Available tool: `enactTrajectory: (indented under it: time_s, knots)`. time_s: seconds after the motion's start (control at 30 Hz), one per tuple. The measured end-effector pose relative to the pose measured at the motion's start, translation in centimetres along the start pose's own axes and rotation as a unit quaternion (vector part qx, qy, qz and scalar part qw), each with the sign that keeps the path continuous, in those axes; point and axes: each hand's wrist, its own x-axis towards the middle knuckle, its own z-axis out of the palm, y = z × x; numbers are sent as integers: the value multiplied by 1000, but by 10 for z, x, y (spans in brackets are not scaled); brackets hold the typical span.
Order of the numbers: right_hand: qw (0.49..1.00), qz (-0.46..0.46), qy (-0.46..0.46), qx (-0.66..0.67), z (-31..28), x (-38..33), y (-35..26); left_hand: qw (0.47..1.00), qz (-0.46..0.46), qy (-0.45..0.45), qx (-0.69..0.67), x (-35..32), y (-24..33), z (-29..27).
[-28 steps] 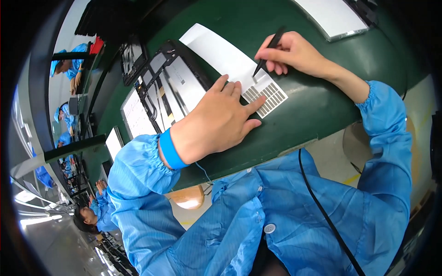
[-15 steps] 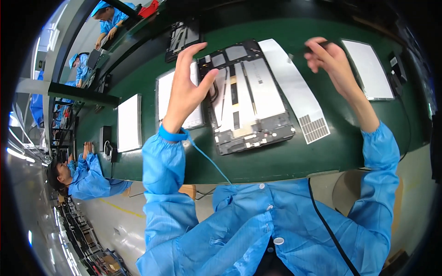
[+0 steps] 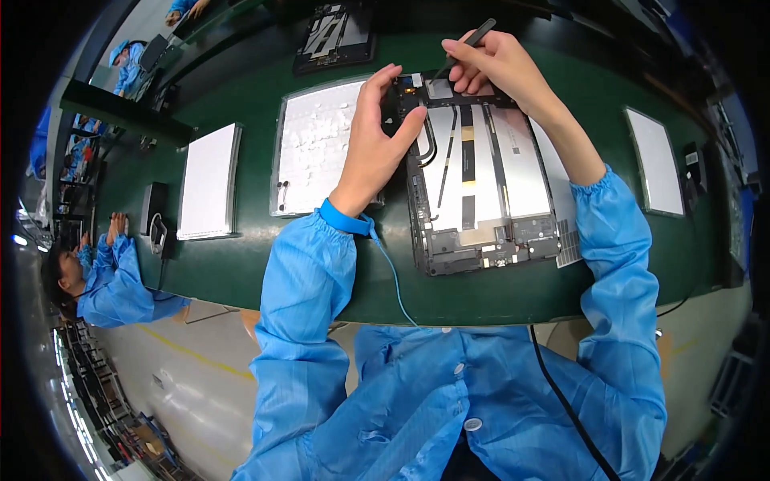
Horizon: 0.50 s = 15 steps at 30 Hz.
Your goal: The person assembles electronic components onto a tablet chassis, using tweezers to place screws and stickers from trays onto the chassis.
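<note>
An opened tablet (image 3: 513, 172) lies in front of me with its inside up, showing silver panels, dark strips and black circuit parts. My left hand (image 3: 373, 144) is at its upper left edge, thumb and fingers apart, the thumb tip over the edge. Above the tablet's far end, my right hand (image 3: 501, 68) grips dark tweezers (image 3: 480, 34). Their lower tips point down to a grey patch near the tablet's far left corner. Whether the tips hold anything is too small to tell. A blue wrist strap (image 3: 345, 219) with a thin cord circles my left wrist.
A tray (image 3: 317, 120) with small white pieces sits left of the tablet. White sheet-covered panels (image 3: 210, 180) lie farther left and at the right. Another opened tablet (image 3: 335, 36) is at the back. A partly covered white sheet (image 3: 568, 240) lies beside my tablet. Co-workers (image 3: 120, 276) sit leftward.
My right hand has moved left to the tablet's far end, bringing the tweezers down to it. My left hand has come to the tablet's edge. The view has shifted, and the tablet sits farther right.
</note>
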Motion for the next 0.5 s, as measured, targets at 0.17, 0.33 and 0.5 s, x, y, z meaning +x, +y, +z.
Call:
enactTrajectory:
  time_s: [0.17,0.33,0.5]
  knots:
    - [999,3,12,-41,0,-2,1,1000,26,12,-7,2,-5,4]
    - [999,-14,7,-36,0,1,5,991,93,0,91,7,12,-1]
    - [999,-19,-3,-49,2,2,2,977,123,-30,173,8,21,-9]
